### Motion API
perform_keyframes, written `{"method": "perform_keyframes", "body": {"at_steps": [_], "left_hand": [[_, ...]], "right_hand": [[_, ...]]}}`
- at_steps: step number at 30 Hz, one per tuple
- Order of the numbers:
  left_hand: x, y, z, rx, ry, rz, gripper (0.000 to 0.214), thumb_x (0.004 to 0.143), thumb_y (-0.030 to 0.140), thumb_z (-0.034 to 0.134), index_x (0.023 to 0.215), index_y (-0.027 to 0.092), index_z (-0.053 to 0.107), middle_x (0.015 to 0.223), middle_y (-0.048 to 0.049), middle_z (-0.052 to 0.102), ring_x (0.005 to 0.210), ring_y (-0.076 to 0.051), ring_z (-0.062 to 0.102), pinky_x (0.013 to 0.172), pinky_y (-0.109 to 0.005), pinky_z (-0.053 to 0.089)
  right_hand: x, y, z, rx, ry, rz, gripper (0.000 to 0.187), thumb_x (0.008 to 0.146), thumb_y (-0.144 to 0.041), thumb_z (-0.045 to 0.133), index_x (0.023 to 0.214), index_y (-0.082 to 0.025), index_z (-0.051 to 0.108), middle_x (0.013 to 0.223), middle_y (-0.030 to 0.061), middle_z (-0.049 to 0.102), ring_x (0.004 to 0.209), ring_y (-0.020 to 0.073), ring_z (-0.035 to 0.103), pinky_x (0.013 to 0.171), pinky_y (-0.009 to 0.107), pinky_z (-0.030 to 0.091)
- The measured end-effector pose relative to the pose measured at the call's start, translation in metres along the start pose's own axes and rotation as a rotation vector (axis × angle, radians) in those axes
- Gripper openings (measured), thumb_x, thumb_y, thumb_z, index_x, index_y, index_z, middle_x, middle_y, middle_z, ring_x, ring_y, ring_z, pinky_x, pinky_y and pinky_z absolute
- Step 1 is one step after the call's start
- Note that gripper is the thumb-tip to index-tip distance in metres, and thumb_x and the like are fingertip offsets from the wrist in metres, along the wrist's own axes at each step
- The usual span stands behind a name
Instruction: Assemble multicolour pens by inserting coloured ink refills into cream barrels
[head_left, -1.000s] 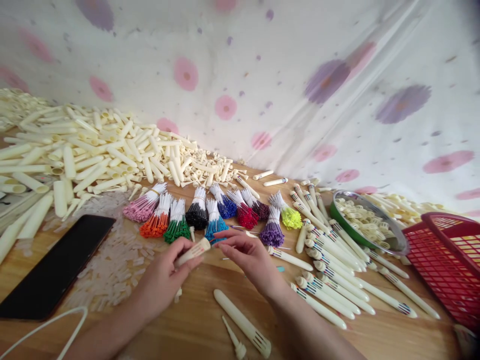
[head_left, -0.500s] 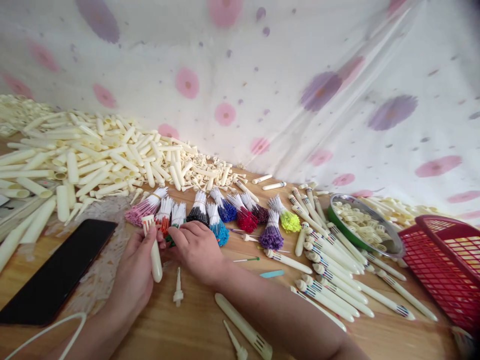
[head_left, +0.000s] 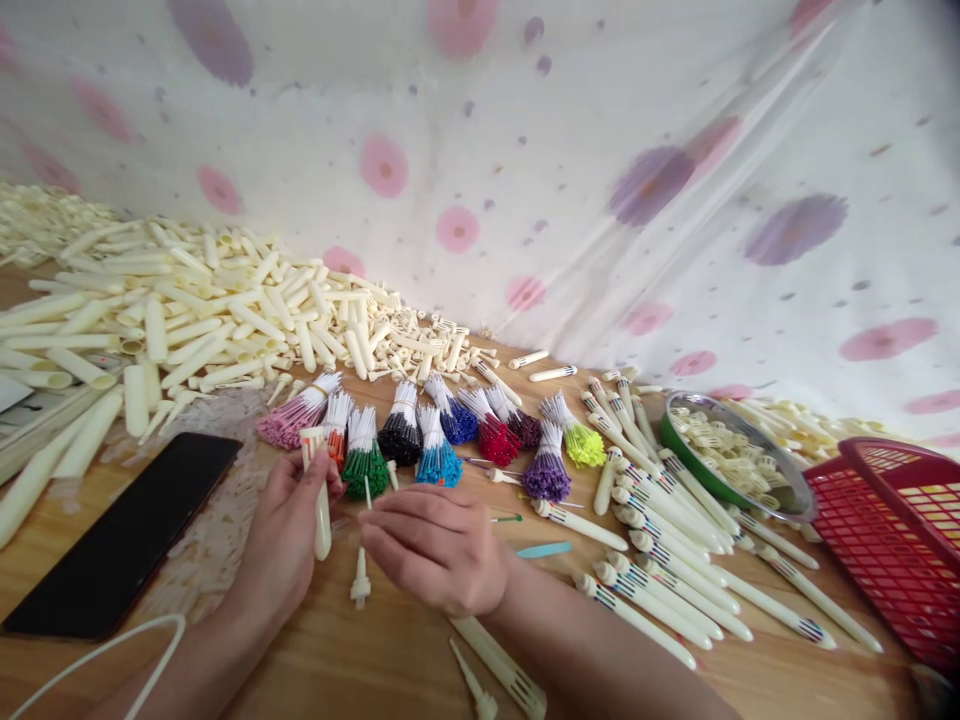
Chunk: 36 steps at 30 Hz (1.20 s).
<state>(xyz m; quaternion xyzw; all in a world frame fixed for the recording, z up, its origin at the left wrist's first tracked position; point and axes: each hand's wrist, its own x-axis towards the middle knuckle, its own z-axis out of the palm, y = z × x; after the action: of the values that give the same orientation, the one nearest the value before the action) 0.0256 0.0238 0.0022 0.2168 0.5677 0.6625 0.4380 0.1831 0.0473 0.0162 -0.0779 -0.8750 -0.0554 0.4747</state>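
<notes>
My left hand is closed around a cream pen barrel, its slotted end up and rounded end down. An orange-red mark shows near its top. Just right of it, my right hand has its fingers pinched together around a thin white pen refill whose tip points up. Behind that lies a bundle of green-tipped refills, beside an orange-tipped bundle partly hidden by my left hand. A cream pointed pen part lies between my hands. Under my right wrist rests a slotted barrel.
More refill bundles, such as black and purple, stretch rightward. Assembled multicolour pens lie at right, near a green bowl and red basket. Loose barrels are heaped back left, behind a black phone.
My right hand has drawn back from the green bundle, nearer to me and to the right, with a refill in its fingers. My left hand keeps hold of the pen barrel.
</notes>
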Motion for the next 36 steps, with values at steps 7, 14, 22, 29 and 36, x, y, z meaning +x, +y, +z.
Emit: {"method": "perform_keyframes", "body": {"at_steps": [7,14,22,29,36], "left_hand": [[-0.011,-0.001,-0.001,0.389,-0.417,0.094,0.034,0.072,0.053,0.064,0.080,0.020,0.064,0.058,0.0027,0.057,0.050,-0.013,0.050,0.047,-0.022,0.042],[-0.021,-0.018,-0.005,0.638,-0.687,0.242,0.026,0.083,0.034,0.055,0.107,0.027,0.065,0.089,-0.0032,0.070,0.080,-0.019,0.064,0.067,-0.025,0.050],[-0.025,-0.015,-0.004,0.717,-0.715,0.271,0.017,0.084,0.035,0.053,0.094,0.024,0.061,0.080,-0.0009,0.067,0.070,-0.018,0.061,0.063,-0.025,0.048],[-0.026,-0.016,-0.004,0.677,-0.710,0.267,0.016,0.083,0.034,0.054,0.093,0.024,0.061,0.080,-0.0009,0.067,0.069,-0.018,0.061,0.063,-0.025,0.046],[-0.025,-0.015,-0.004,0.646,-0.701,0.262,0.015,0.082,0.033,0.055,0.092,0.024,0.062,0.081,-0.0016,0.069,0.072,-0.019,0.063,0.065,-0.025,0.048]], "right_hand": [[0.002,0.024,-0.057,0.281,0.574,0.953,0.004,0.079,-0.019,0.066,0.078,-0.023,0.064,0.069,-0.0016,0.070,0.055,0.0119,0.063,0.052,0.026,0.053],[-0.011,0.032,-0.073,0.498,0.579,1.067,0.006,0.071,-0.022,0.073,0.071,-0.021,0.066,0.068,-0.0013,0.071,0.052,0.0115,0.063,0.051,0.025,0.053],[-0.023,0.023,-0.064,0.538,0.528,1.103,0.007,0.071,-0.023,0.074,0.071,-0.020,0.067,0.066,-0.0013,0.070,0.053,0.0109,0.064,0.052,0.023,0.054],[-0.025,0.015,-0.050,0.551,0.543,1.131,0.008,0.072,-0.025,0.073,0.071,-0.020,0.067,0.064,-0.0006,0.069,0.054,0.0114,0.064,0.054,0.024,0.054],[-0.020,0.011,-0.049,0.575,0.547,1.122,0.008,0.071,-0.025,0.074,0.070,-0.020,0.067,0.064,-0.0006,0.069,0.054,0.0116,0.064,0.054,0.024,0.054]]}}
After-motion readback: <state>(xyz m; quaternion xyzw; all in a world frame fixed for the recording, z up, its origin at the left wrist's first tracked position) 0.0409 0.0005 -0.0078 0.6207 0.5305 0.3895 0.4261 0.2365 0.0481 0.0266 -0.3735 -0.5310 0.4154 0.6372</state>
